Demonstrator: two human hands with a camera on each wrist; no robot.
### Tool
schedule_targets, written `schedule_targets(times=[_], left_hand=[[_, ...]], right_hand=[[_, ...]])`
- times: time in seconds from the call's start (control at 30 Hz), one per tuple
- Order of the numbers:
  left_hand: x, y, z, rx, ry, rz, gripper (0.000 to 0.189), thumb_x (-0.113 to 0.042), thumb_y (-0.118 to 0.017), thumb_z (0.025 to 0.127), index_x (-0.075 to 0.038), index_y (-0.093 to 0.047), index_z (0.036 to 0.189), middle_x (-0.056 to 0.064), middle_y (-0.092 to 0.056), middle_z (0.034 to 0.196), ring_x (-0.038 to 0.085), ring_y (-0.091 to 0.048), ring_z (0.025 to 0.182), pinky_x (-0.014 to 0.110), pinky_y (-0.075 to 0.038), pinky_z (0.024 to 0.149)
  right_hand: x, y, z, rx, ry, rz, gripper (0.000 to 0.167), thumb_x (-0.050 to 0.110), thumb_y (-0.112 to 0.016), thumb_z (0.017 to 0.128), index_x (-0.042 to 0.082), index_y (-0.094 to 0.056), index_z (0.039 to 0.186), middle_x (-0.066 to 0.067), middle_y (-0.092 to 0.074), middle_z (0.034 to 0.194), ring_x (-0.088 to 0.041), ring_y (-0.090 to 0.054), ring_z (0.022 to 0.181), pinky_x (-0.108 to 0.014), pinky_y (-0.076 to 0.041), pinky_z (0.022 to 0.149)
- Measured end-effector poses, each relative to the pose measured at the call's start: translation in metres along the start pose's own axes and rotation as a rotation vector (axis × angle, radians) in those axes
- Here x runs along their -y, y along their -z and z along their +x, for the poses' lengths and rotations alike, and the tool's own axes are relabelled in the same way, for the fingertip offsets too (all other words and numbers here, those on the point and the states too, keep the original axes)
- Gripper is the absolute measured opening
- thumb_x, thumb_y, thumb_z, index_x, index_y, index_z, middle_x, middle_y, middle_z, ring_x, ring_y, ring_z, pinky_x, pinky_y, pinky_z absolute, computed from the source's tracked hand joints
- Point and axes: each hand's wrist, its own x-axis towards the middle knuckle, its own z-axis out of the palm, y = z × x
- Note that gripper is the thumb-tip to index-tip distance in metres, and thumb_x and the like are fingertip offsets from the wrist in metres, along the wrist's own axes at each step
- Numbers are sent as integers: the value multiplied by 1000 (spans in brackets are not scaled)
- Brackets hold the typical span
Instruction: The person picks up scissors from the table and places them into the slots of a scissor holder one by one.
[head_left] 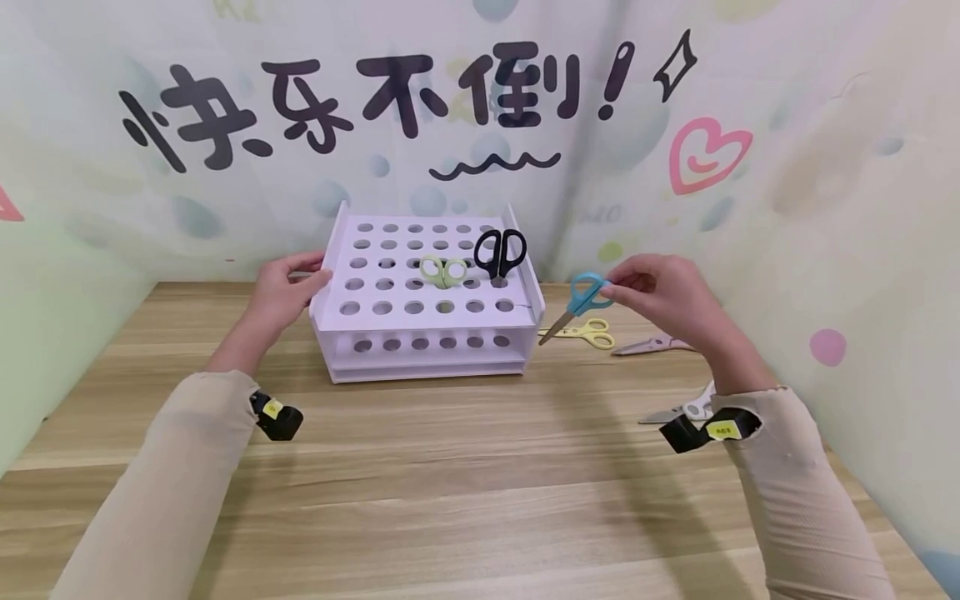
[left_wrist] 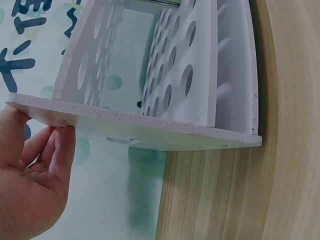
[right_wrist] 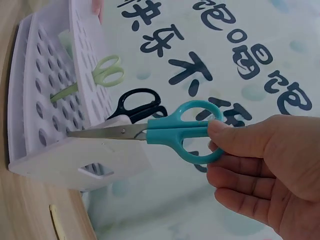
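Observation:
My left hand (head_left: pixel 283 293) holds the left side panel of a white rack (head_left: pixel 427 369) with rows of round holes. In the left wrist view, the fingertips (left_wrist: pixel 65 131) touch the panel's outer face and the thumb is at its corner. My right hand (head_left: pixel 663 296) pinches blue scissors (head_left: pixel 585 298) by the handle, just right of the rack. Their blades point down and left, apart from the table. Green scissors (head_left: pixel 443 272) and black scissors (head_left: pixel 500 252) stand in the rack, handles up. In the right wrist view, the blue scissors' blades (right_wrist: pixel 107 132) overlap the rack's side panel.
Yellow scissors (head_left: pixel 592 333), pink scissors (head_left: pixel 648 344) and white-handled scissors (head_left: pixel 697 407) lie on the wooden table (head_left: pixel 450 483) at the right. A printed cloth (head_left: pixel 420 183) hangs close behind the rack.

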Motion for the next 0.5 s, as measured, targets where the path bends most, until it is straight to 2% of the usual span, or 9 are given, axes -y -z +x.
schedule_targets(times=[0.27, 0.5], left_hand=[[-1, -1, -2, -4, 8, 2, 50, -26, -53, 92, -5, -42, 137, 16, -46, 124, 23, -50, 105, 12, -45, 70], [0, -1, -2, -20, -18, -19, 49, -23, -54, 92, -2, -45, 135, 15, -48, 120, 12, -53, 96, 12, -46, 68]], right_hand=[[19, -2, 14, 55, 50, -7, 15, 17, -70, 82, 5, -70, 92, -1, -63, 78, -12, -56, 69, -22, -47, 64], [37, -9, 36, 57, 128, 20, 15, 15, -70, 82, 3, -70, 91, -2, -64, 79, -13, -55, 69, -25, -48, 65]])
